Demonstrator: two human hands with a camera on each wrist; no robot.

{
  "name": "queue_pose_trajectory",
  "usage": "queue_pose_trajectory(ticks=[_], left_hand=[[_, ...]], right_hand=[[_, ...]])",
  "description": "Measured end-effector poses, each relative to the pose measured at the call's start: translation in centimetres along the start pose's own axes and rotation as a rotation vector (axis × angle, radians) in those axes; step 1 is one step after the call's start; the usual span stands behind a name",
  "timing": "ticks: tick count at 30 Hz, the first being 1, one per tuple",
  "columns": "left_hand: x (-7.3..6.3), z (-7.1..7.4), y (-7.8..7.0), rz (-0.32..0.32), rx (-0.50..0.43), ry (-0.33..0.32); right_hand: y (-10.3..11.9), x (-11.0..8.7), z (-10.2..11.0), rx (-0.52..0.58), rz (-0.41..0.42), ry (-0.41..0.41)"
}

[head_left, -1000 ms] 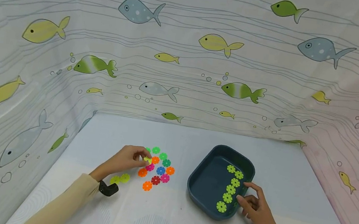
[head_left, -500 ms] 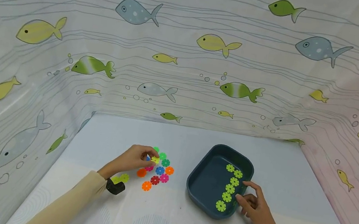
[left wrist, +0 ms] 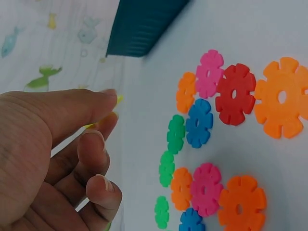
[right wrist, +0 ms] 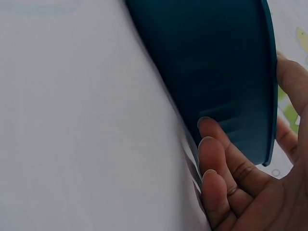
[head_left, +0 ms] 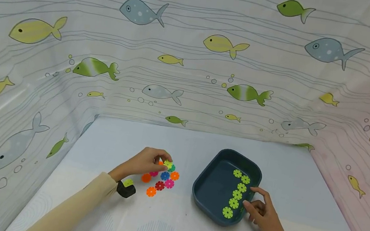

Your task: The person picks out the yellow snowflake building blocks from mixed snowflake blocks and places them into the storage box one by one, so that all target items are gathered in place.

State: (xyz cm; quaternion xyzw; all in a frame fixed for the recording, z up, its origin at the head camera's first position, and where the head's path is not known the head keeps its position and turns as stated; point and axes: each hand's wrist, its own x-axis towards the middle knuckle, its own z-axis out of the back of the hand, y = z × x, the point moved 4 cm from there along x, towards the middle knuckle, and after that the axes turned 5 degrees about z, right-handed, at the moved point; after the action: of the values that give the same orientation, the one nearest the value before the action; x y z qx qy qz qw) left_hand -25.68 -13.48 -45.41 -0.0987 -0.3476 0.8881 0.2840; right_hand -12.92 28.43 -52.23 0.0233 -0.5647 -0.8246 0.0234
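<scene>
My left hand (head_left: 148, 161) pinches a yellow-green flower-shaped plastic disc (head_left: 168, 164) between thumb and index finger, over the far side of a loose group of discs. In the left wrist view only slivers of the held disc (left wrist: 120, 99) show past the fingertips. A dark teal plastic tub (head_left: 215, 187) stands to the right, with a row of several yellow-green discs (head_left: 237, 195) along its right side. My right hand (head_left: 264, 215) holds the tub's right rim. In the right wrist view, its fingers (right wrist: 213, 156) curl against the tub's outer wall (right wrist: 211, 62).
On the white table lie several discs: orange (head_left: 151, 192), red (head_left: 159, 185), pink (head_left: 169, 183) and blue (head_left: 165, 176) among them. Another yellow-green disc (head_left: 128, 182) sits by the black wrist camera (head_left: 126, 189). A fish-printed sheet (head_left: 195, 93) rises behind and on both sides.
My left hand has moved right across the group of discs, carrying the yellow-green disc. My right hand and the tub have stayed in place.
</scene>
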Motion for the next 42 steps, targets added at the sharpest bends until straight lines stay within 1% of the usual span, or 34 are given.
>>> queue_pose_trajectory(ticks=[7, 15, 18, 23, 26, 30, 37, 42], left_hand=[[0.5, -0.2, -1.0, 0.012, 0.005, 0.009], [1.1, -0.6, -1.5, -0.008, -0.006, 0.022], [1.4, -0.7, -1.7, -0.026, -0.006, 0.024], [1.8, -0.7, -2.3, -0.06, -0.019, 0.027], [2.1, -0.8, -2.6, -0.061, -0.023, 0.031], [2.5, -0.9, -3.1, -0.061, -0.028, 0.041], [3.0, -1.2, -4.3, -0.091, -0.026, 0.038], [3.5, -1.3, -4.9, -0.099, -0.024, 0.041]], right_hand=[[0.1, -0.1, 0.0, -0.001, -0.017, 0.001], [0.2, -0.2, 0.0, 0.003, 0.007, -0.001], [0.3, -0.2, 0.0, 0.004, 0.016, -0.002], [0.3, -0.2, -0.1, 0.007, 0.007, -0.002], [0.3, -0.2, 0.0, 0.014, 0.001, -0.005], [0.3, -0.2, 0.0, 0.019, -0.006, -0.004], [0.2, -0.2, 0.0, 0.025, 0.004, 0.001], [0.2, -0.2, 0.0, 0.024, 0.006, 0.002]])
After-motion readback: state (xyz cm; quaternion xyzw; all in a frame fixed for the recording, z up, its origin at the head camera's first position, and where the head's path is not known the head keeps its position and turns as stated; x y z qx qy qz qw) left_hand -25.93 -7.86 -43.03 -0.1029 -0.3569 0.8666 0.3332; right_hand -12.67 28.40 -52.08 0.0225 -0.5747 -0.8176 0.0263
